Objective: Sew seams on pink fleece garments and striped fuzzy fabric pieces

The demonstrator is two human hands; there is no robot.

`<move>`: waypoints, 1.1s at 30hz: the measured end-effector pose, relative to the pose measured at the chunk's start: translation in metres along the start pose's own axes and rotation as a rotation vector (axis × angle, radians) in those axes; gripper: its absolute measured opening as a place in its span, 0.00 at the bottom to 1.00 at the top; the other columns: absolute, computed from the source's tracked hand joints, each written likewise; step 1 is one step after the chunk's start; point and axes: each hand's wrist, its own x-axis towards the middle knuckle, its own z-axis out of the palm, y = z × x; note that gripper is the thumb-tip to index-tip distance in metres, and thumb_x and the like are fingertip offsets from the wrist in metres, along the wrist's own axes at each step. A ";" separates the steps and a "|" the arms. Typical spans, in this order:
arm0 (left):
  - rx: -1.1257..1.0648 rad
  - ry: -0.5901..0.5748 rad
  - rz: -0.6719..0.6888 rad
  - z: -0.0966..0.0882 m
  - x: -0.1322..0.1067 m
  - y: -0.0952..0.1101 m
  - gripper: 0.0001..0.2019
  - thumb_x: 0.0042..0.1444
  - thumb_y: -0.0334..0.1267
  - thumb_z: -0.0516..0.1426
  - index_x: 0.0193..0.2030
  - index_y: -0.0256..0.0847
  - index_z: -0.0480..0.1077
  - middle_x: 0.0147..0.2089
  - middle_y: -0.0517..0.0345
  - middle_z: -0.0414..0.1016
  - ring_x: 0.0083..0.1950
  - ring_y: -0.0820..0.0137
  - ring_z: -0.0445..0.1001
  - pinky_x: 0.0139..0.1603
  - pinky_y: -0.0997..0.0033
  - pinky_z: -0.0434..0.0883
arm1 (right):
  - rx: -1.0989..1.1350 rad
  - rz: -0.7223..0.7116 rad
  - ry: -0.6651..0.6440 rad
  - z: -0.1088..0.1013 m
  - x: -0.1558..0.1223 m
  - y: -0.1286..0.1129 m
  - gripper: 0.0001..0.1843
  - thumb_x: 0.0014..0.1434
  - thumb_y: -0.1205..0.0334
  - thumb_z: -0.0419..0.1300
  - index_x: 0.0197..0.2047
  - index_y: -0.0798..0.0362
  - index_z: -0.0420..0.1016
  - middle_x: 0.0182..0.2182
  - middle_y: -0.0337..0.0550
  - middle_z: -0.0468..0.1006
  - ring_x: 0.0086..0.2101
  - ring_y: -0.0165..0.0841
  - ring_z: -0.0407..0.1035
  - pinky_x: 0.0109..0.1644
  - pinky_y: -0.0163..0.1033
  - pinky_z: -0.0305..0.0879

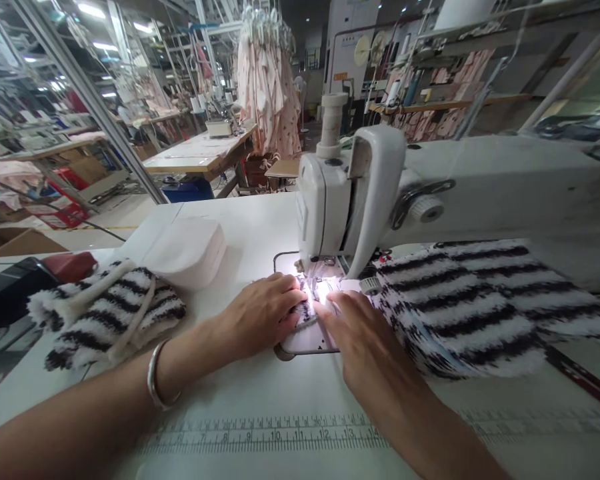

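Under the lit needle area of a white sewing machine [325, 207] lies a small piece of black-and-white striped plush fabric [304, 311]. My left hand [263, 315], its fingers together, holds this fabric down from the left of the presser foot. On the other side, my right hand [365, 337] has thumb and fingers closed at the fabric by the foot; its fingertips are partly lost in the glare. More striped plush fabric [460, 300] spreads out to the right, beneath the machine arm and beside my right hand.
Left on the white table are a bundle of striped plush pieces [125, 310] and a stack of white pads [190, 250]. A printed ruler [275, 437] runs along the front. A dark red tool [583, 379] lies at right. Pink garments [267, 87] hang behind.
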 end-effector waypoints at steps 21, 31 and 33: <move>-0.058 0.044 0.086 -0.003 -0.011 -0.002 0.13 0.58 0.29 0.52 0.50 0.39 0.67 0.51 0.48 0.68 0.53 0.64 0.67 0.51 0.60 0.71 | -0.033 0.055 0.030 -0.001 -0.004 -0.007 0.34 0.49 0.85 0.41 0.51 0.52 0.73 0.41 0.50 0.69 0.43 0.41 0.64 0.43 0.48 0.66; -0.013 0.101 -0.033 0.011 -0.010 0.011 0.14 0.56 0.34 0.53 0.50 0.37 0.65 0.46 0.48 0.69 0.46 0.62 0.68 0.44 0.57 0.73 | -0.120 0.066 -0.026 -0.008 0.004 0.000 0.27 0.52 0.83 0.46 0.45 0.49 0.75 0.38 0.46 0.68 0.40 0.37 0.64 0.39 0.40 0.63; 0.037 0.138 -0.102 0.018 -0.007 0.019 0.12 0.57 0.35 0.53 0.48 0.36 0.65 0.44 0.47 0.68 0.43 0.62 0.67 0.41 0.57 0.73 | -0.112 0.058 -0.055 -0.012 0.006 0.003 0.25 0.53 0.82 0.46 0.43 0.49 0.75 0.36 0.46 0.68 0.39 0.37 0.63 0.40 0.40 0.63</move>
